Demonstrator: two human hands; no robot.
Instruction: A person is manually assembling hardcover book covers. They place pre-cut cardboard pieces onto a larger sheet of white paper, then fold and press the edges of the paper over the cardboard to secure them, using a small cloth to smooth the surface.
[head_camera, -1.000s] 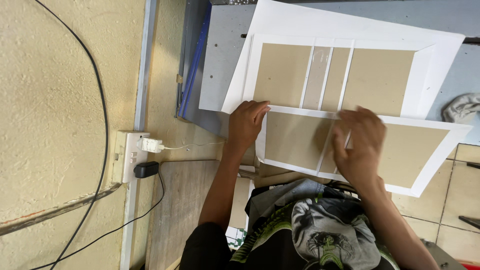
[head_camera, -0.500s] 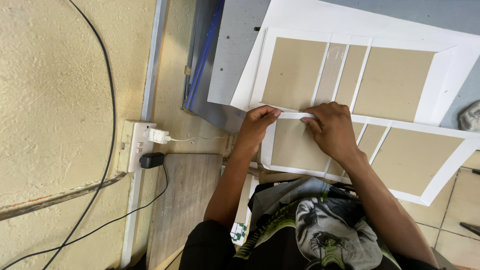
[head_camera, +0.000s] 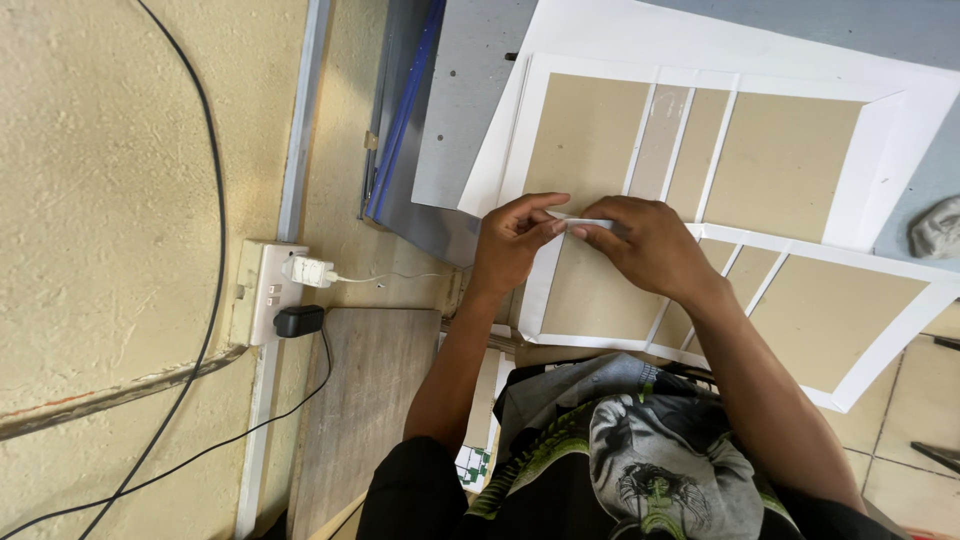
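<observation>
Two sets of brown cardboard panels lie glued onto white paper sheets on a grey table (head_camera: 470, 110). The far set (head_camera: 590, 130) lies flat. The near set (head_camera: 600, 295) overlaps its lower edge. My left hand (head_camera: 510, 240) and my right hand (head_camera: 650, 245) meet at the near set's top left corner. Between fingers and thumbs, both hands pinch the narrow white paper flap (head_camera: 588, 223) along that edge.
A rough cream wall fills the left, with a white socket (head_camera: 265, 290), a white plug, a black plug (head_camera: 298, 321) and black cables. A wooden board (head_camera: 365, 400) leans below the table. A crumpled grey cloth (head_camera: 938, 228) lies at the right edge. Tiled floor shows lower right.
My right hand has slid left along the near sheet's top edge until it met my left hand. Both now pinch the white flap at the corner.
</observation>
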